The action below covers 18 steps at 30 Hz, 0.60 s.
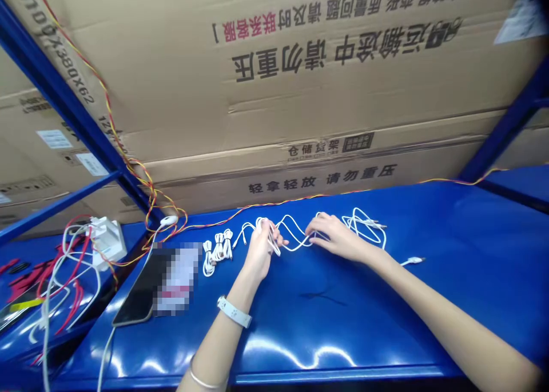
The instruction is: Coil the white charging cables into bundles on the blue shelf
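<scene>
A white charging cable [294, 226] runs in loose curves between my hands above the blue shelf. My left hand [261, 246] is closed around several gathered loops of it, and one connector end pokes out on the left. Bent over the same cable, my right hand [333, 236] has its fingertips together on the strand. More white cable [362, 223] lies in a loose tangle beyond the right hand, with a connector [414, 260] resting near the forearm. Left of my hands, several small tied bundles of white cable [218, 246] sit in a row.
A phone [139, 289] lies at the left beside a blurred-out patch. A white power strip [109, 243] and red and white wires are on the neighbouring shelf. Large cardboard boxes [309, 112] stand behind, with a red-yellow twisted wire [240, 209] along their base. Blue posts flank the shelf.
</scene>
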Available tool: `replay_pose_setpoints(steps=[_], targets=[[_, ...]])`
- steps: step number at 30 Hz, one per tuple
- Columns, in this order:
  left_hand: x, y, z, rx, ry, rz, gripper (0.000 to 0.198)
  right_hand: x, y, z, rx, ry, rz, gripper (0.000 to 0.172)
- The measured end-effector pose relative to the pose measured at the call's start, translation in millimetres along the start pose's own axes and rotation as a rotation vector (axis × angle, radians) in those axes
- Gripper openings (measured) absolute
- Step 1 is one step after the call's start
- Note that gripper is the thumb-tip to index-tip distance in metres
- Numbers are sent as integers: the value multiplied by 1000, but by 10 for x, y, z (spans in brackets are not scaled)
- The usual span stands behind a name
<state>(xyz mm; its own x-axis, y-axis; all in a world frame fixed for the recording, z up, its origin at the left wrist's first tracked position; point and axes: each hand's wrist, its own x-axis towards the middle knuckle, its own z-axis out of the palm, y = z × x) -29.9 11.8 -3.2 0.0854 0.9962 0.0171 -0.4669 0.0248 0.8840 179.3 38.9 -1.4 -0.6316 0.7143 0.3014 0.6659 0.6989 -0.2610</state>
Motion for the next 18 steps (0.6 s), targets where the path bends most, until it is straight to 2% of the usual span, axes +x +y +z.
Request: replay_pose_setpoints(steps=[4, 9, 14, 18], targets=[[15, 22, -13, -53, -14, 24, 38, -3, 150, -7, 47, -16, 116, 19], [16, 31, -21, 161, -18, 88, 33, -4, 164, -159, 137, 55, 225, 30], [-72, 2, 79, 395, -114, 27, 37, -1, 51, -316, 165, 163, 210, 41], [-155, -65, 225, 352, -188, -28, 44, 18, -173, -314, 267, 227, 114, 38]])
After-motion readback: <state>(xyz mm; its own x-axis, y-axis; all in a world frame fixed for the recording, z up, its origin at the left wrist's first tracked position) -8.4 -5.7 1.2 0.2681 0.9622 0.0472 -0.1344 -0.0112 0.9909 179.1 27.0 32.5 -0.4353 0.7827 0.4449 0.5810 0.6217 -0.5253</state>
